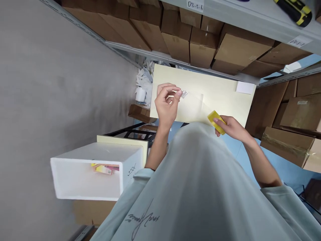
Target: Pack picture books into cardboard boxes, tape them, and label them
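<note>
Left hand (167, 104) pinches a clear bag (192, 106) by its corner, likely to steady it; right hand (230, 127) grips a yellow box (214, 117) beside the bag.

Beyond the table (228, 97), we saw a grey shelf (230, 20) with handwritten labels (195, 5), a row of brown boxes (203, 47) and a yellow-and-black tool (294, 11). A white card (245, 87) lay on the table's far right corner. Left of the table we had crumpled white scraps (145, 79), a small brown box (139, 113) and, nearer us, a white bin (100, 150). Right of the table, cartons (301, 113) were stacked.
</note>
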### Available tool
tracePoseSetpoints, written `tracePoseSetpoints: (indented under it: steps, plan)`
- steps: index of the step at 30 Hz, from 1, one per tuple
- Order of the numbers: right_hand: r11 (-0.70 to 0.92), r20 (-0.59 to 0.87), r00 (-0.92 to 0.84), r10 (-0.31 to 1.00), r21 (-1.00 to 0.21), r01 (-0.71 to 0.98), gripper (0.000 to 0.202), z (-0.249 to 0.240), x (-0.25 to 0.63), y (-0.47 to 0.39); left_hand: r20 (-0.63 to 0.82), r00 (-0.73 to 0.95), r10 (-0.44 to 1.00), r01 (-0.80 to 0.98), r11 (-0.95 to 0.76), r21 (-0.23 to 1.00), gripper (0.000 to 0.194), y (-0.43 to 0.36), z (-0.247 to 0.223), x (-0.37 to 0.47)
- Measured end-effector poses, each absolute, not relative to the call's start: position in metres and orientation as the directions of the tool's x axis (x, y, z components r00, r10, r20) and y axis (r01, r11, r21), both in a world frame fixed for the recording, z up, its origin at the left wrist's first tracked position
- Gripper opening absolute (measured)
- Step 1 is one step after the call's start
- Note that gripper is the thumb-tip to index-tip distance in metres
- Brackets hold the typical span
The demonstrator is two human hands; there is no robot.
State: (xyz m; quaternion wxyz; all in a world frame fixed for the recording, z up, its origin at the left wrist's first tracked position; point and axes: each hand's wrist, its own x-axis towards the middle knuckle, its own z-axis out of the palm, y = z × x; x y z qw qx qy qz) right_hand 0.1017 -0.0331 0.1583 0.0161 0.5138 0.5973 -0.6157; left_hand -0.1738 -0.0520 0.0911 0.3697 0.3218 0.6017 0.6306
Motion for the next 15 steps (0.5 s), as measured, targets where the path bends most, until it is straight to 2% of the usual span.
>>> tracePoseSetpoints:
  steps: [2, 5, 9, 11, 15]
  plan:
    - [-0.278, -0.652, -0.459, 0.603, -0.711, 0.646, 0.063, 0.161, 0.089, -0.033, -0.023, -0.521, 0.853, -0.067, -0.015, 0.998, 0.032, -0.048, 0.085, -0.185]
    - [-0.255, -0.66, -0.438, 0.61, -0.687, 0.68, 0.064, 0.165, 0.075, -0.032, -0.045, -0.457, 0.888, -0.152, -0.028, 0.988, 0.038, -0.045, 0.077, -0.204]
    - [-0.227, -0.652, -0.433, 0.622, -0.68, 0.697, 0.062, 0.168, 0.065, -0.029, -0.043, -0.394, 0.918, -0.237, -0.057, 0.97, 0.055, -0.046, 0.076, -0.222]
    - [-0.254, -0.661, -0.392, 0.64, -0.663, 0.704, 0.064, 0.167, 0.062, -0.028, -0.013, -0.411, 0.911, -0.252, -0.1, 0.963, 0.06, -0.047, 0.078, -0.222]
    - [-0.344, -0.716, -0.288, 0.636, -0.597, 0.725, 0.07, 0.158, 0.057, -0.027, 0.015, -0.45, 0.893, -0.267, -0.15, 0.952, 0.057, -0.05, 0.078, -0.212]
